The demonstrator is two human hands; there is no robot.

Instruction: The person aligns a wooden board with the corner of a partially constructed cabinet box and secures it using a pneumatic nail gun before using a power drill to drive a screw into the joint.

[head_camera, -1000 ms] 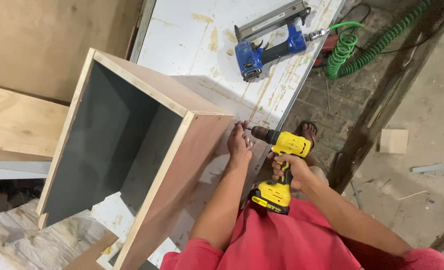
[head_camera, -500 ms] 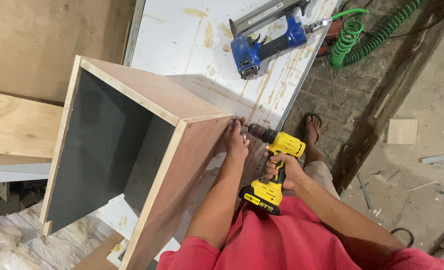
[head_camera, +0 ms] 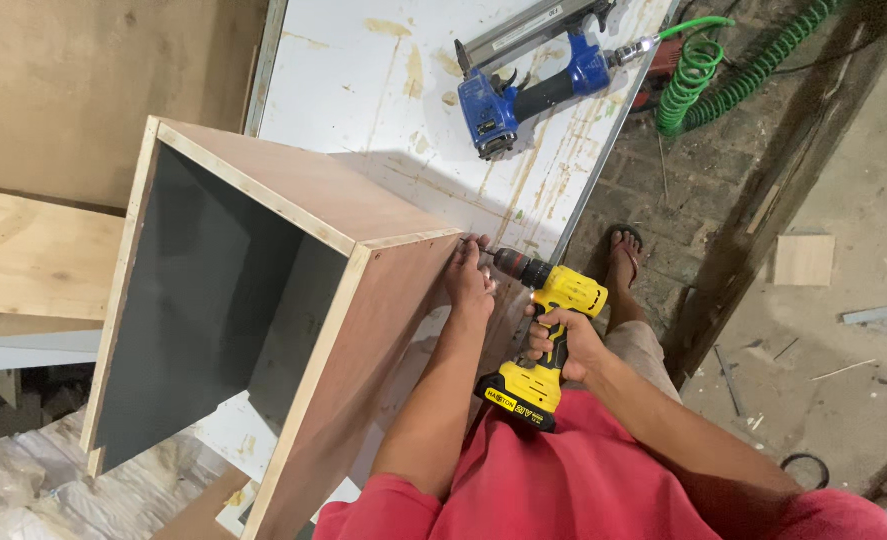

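Even, fairly bright light from above, sharp focus across the frame, white surface [head_camera: 363,90] slightly glossy without hard glare, soft shadow of the plywood box [head_camera: 293,200] falling on it, dim box interior, darker lower left corner

Stained white worktop [head_camera: 363,90] over dusty brick floor [head_camera: 663,190].

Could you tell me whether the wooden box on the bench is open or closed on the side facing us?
Open: the box shows its grey inner walls through a frameless side, with nothing inside.
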